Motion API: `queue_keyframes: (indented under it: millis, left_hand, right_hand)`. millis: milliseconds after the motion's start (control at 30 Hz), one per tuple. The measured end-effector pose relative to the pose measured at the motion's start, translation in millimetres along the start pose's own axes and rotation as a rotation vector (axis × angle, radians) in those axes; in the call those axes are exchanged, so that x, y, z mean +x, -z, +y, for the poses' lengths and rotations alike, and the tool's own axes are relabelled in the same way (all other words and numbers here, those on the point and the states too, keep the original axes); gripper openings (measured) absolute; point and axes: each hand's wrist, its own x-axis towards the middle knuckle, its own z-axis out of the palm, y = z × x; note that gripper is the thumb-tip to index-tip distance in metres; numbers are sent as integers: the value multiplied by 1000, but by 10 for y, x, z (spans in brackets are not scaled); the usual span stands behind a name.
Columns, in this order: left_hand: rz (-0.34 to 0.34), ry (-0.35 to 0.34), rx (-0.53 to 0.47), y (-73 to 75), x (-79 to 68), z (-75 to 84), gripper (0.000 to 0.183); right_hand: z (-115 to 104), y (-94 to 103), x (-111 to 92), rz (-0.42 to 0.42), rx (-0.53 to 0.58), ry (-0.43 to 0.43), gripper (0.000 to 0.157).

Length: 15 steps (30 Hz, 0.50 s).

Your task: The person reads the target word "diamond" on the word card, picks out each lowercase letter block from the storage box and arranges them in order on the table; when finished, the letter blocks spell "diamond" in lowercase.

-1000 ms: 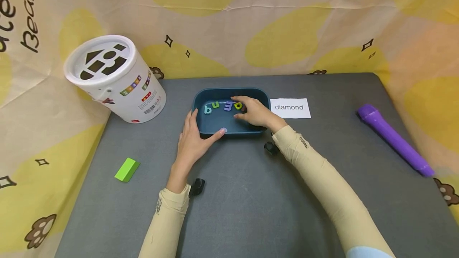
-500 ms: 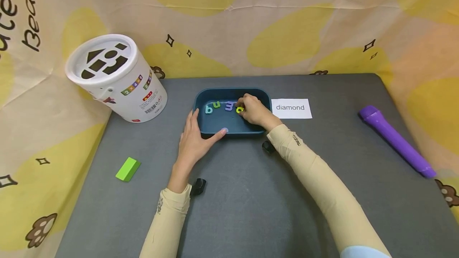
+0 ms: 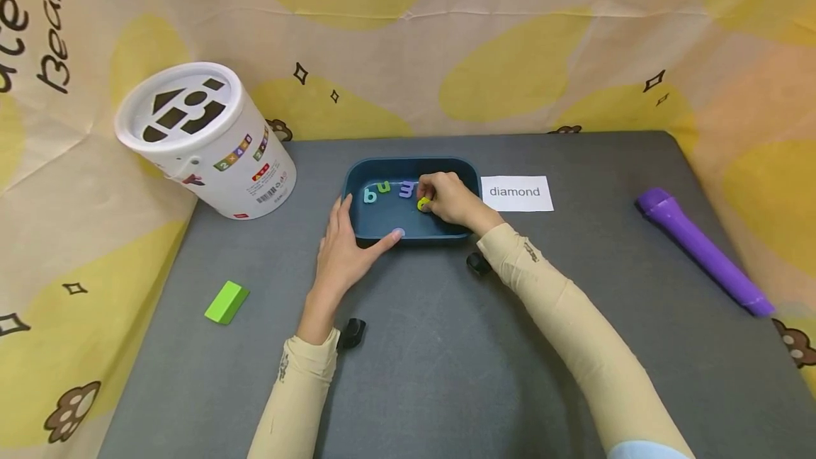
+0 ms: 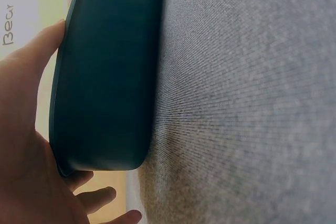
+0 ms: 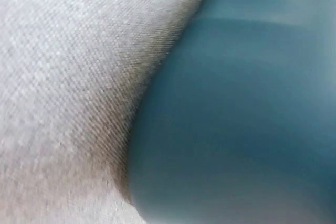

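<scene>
A dark blue plastic tray (image 3: 389, 222) sits near the back of the table. My left hand (image 3: 341, 250) holds its front left corner, thumb on the front rim and fingers along the left side; the left wrist view shows the thumb (image 4: 44, 45) at the rim. Inside the tray, my right hand (image 3: 449, 200) pinches a small yellow letter (image 3: 422, 203), which the fingers partly cover. To its left lie a purple letter (image 3: 406, 190), a green letter (image 3: 383, 187) and a light blue letter b (image 3: 370, 195). The right wrist view shows only the tray's outer wall (image 5: 236, 114) and tabletop.
A white card (image 3: 518, 193) reading "diamond" lies against the tray's right side. At the back left stands a white bucket (image 3: 236, 154) with shaped holes in its lid. A green block (image 3: 227, 302) rests at left, a purple microphone-shaped object (image 3: 704, 252) at far right.
My right hand has closed its fingers on the yellow letter and drawn it a little toward the tray's front. My left hand has stayed on the tray.
</scene>
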Motion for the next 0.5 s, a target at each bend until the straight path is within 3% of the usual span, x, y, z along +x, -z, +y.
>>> queue_keyframes:
  millis: [233,500]
  left_hand:
    - [-1,5,-4,-2,6,-5,124]
    - [-3,3,3,-3,7,5,124]
  right_hand:
    - [-23,179,-197,86,95,77,6]
    - [137,547,-588,246,148,82,10]
